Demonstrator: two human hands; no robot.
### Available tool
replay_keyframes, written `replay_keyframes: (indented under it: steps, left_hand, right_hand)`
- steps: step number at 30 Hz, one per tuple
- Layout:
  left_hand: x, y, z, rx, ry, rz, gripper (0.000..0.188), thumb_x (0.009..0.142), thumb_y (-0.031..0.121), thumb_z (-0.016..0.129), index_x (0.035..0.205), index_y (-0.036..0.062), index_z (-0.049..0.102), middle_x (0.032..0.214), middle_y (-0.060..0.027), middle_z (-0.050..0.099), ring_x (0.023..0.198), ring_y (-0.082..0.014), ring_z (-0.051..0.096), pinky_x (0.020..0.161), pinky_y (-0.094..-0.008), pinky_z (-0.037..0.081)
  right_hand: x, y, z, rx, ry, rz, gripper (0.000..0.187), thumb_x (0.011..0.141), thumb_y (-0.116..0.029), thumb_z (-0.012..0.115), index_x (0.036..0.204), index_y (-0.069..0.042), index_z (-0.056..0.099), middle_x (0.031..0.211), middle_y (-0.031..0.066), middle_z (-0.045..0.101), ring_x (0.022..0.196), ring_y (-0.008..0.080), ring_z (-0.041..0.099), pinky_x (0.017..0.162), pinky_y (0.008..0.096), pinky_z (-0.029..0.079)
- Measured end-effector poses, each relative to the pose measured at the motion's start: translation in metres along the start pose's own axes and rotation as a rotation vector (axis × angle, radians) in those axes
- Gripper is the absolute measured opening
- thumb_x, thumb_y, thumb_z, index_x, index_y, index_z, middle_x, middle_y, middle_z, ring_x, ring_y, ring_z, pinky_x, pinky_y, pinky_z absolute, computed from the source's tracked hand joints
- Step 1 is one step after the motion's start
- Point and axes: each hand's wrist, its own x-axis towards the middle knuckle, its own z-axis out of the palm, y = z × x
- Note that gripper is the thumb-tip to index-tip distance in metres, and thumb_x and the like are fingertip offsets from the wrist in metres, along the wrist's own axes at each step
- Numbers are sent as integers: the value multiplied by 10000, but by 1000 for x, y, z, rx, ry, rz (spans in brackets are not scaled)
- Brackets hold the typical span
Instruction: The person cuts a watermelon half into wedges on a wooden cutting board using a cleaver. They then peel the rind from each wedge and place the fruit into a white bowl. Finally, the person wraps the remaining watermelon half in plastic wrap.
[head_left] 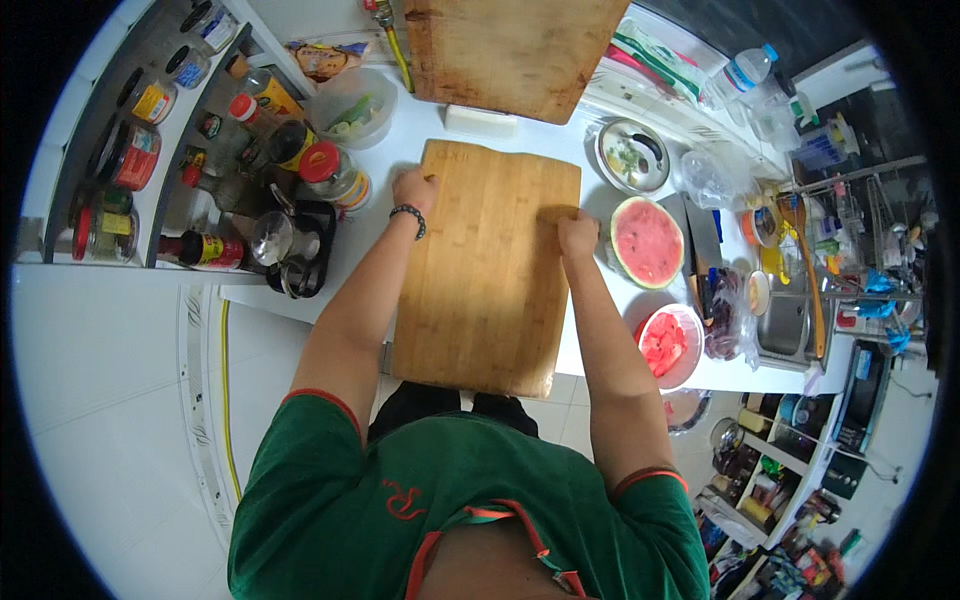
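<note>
I judge the wooden cutting board, set over the tabletop, could tip if a grip loosened, since its near end juts past the front edge. I have the left hand and right hand at its opposite sides, fingers grasping them; its long axis runs away from the wearer, far end leaning slightly right.

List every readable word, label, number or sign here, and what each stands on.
Cutting board: faint mark in its far left corner, too small to read.
Green shirt: red curling emblem, no readable word.
Shelf jars: coloured labels, too small to read.
Clear bottle: label blurred.
</note>
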Motion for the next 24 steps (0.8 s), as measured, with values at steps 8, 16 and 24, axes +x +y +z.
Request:
replay_keyframes:
  steps: [8,16,24]
  left_hand:
    - [-36,31,-6,96,9,227,580,845,217,596,1344,-2,399,1399,-250,355,1301,-421,303,1084,-469,269]
    - [-204,67,-17,276,-275,621,665,894,382,528,1438,76,301,1534,-182,127,1417,-382,57,1140,-512,42]
    - [-213,61,7,336,-250,559,670,891,418,506,1439,86,309,1542,-167,118,1422,-369,41,1141,-509,9]
  right_hand:
    - [-24,-23,-20,121,6,-269,541,823,-183,597,1288,46,444,1301,316,431,1216,422,433,1042,422,354]
    - [-163,25,-145,239,71,-529,402,803,27,620,1195,3,538,1188,186,577,1132,341,543,979,362,411]
    - [-64,166,-242,-176,434,-217,285,782,-97,646,1049,1,623,987,207,606,937,378,574,808,426,465]
